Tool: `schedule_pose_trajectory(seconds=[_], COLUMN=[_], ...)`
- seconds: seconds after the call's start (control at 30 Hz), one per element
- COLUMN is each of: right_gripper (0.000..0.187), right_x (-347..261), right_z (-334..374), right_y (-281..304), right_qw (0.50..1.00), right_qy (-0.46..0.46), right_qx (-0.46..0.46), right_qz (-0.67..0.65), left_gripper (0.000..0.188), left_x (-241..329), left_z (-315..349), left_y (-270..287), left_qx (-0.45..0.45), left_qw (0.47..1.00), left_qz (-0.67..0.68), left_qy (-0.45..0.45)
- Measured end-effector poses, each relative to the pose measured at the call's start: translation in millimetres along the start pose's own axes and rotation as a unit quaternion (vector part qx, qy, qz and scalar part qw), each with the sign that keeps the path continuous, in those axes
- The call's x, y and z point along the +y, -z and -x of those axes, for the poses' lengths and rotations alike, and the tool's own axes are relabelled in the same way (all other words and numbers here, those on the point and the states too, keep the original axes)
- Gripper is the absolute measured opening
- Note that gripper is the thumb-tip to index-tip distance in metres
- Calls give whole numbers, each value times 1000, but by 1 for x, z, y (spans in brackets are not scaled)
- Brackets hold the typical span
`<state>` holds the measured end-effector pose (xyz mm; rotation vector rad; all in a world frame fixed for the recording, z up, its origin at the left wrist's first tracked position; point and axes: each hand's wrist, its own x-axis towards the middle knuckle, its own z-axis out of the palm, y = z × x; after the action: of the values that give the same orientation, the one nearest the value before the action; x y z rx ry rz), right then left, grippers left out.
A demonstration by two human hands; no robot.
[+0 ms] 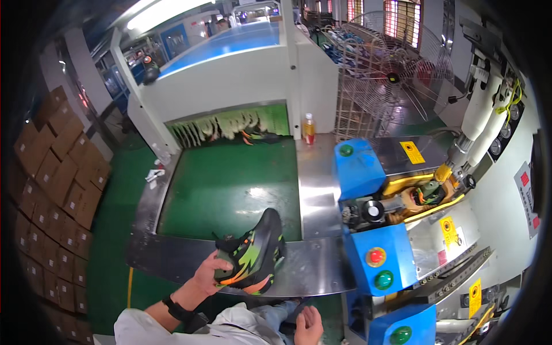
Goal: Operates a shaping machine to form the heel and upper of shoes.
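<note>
My left hand [210,273], with a dark band at the wrist, is closed around the collar side of a black sneaker [253,253] with green and orange markings. The sneaker is tilted on its side, one end pointing away, above the metal front edge [310,267] of a conveyor. Low in the picture, near my body, my right hand [309,326] is loosely curled with the thumb apart and nothing visible in it. To the right, another black and green shoe [428,194] sits in a machine's clamp, away from both hands.
A green conveyor belt [230,187] runs into a white tunnel with a fringed curtain [227,125]; a dark and orange shoe [260,138] lies under it. A bottle [309,129] stands beside the opening. Blue button housings [382,253] line the right; stacked cartons [54,230] stand left.
</note>
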<state>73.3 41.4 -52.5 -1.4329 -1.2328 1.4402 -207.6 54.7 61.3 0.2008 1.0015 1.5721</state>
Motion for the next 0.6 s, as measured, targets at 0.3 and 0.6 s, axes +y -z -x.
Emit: schedule_pose_trajectory(seconds=[0.3, 0.6], right_gripper=[71, 72], right_x=[-38, 31], right_z=[-27, -88], right_y=[-51, -235], right_qw=[996, 976], right_qy=[-54, -39], right_qx=[-74, 87], right_qz=[12, 194], left_gripper=[68, 84], left_x=[-58, -36], left_z=[-47, -73], left_y=[220, 208], left_qx=[191, -23], left_qw=[881, 833], left_qz=[-411, -552], left_qy=[-136, -25])
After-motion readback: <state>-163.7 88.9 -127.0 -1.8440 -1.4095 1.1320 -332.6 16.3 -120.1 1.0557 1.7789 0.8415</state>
